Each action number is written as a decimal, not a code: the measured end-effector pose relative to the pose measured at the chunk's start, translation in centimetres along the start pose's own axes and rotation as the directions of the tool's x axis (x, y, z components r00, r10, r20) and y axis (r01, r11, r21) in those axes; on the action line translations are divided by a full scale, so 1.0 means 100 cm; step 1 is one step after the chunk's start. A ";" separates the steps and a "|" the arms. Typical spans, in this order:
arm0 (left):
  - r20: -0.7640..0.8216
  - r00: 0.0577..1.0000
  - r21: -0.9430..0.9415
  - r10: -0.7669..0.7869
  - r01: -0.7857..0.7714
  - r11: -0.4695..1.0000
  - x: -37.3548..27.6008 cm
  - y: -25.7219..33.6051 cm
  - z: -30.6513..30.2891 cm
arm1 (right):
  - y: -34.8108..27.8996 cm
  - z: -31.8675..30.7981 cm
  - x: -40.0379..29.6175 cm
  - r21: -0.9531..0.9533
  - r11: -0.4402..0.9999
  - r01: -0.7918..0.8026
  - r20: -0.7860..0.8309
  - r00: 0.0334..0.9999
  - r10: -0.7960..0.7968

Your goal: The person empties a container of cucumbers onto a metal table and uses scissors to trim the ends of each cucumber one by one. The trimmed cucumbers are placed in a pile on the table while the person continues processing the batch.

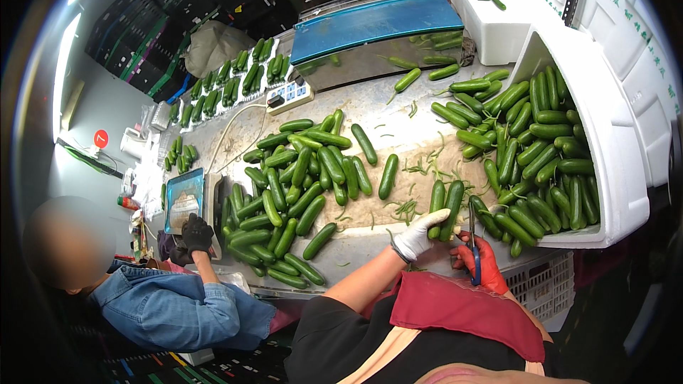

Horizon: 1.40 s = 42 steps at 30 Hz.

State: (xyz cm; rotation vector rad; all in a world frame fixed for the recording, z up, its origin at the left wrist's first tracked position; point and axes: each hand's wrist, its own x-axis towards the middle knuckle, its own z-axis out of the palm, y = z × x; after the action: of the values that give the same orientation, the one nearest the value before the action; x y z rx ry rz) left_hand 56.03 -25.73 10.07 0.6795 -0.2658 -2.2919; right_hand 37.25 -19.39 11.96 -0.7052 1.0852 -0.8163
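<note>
My left hand (415, 236), in a white glove, grips small cucumbers (453, 204) above the near edge of the table; two show side by side. In a red glove, my right hand (484, 262) holds scissors with blue handles (474, 265). Their blades point away from me, just right of the held cucumbers. To the right, many cucumbers (525, 154) spill out of a white foam box (613, 170) lying on its side. Cut green stems (408, 210) litter the brown, wet-looking patch beyond my left hand. A large heap of cucumbers (288, 192) lies left of it.
A co-worker's black-gloved hand (197, 232) is at a blue-topped tray (184, 200) on the left. Behind the heap stand a power strip (290, 97) and a metal machine with a blue lid (379, 24). Packs of cucumbers (253, 79) line the far left; another person stands beyond.
</note>
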 end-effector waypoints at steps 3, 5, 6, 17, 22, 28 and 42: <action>-0.002 1.000 -0.019 0.025 -0.025 1.000 -0.002 0.001 -0.005 | -0.001 0.001 0.000 0.016 1.000 -0.022 -0.020 1.000 0.023; 0.014 0.999 -0.003 0.040 -0.040 0.999 0.000 0.002 -0.010 | 0.000 0.000 0.000 0.029 0.999 -0.034 -0.032 0.999 0.035; -0.001 0.999 0.005 0.043 -0.043 0.999 -0.001 0.003 -0.009 | 0.000 0.000 0.000 0.027 0.999 -0.037 -0.034 0.999 0.038; 0.024 0.998 0.038 0.062 -0.063 0.997 -0.008 0.007 -0.012 | -0.004 0.003 -0.004 0.002 0.999 -0.041 -0.045 0.998 0.041; -0.057 0.996 0.150 0.064 -0.055 0.987 -0.011 0.009 -0.008 | -0.011 0.009 -0.006 -0.008 0.999 -0.033 -0.053 0.998 0.033; -0.050 0.996 0.226 0.075 -0.062 0.972 -0.011 0.010 -0.006 | -0.007 0.004 -0.006 -0.062 0.997 -0.034 -0.016 0.999 0.033; -0.044 0.998 0.242 0.037 -0.026 0.970 -0.010 0.005 -0.002 | -0.006 0.007 -0.007 -0.011 0.999 -0.046 -0.045 0.998 0.046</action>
State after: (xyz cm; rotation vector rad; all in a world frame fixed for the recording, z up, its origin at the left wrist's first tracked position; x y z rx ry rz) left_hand 57.01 -25.37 10.51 0.8449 -0.5350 -2.2303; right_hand 37.55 -19.02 13.01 -0.6721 1.1434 -0.7904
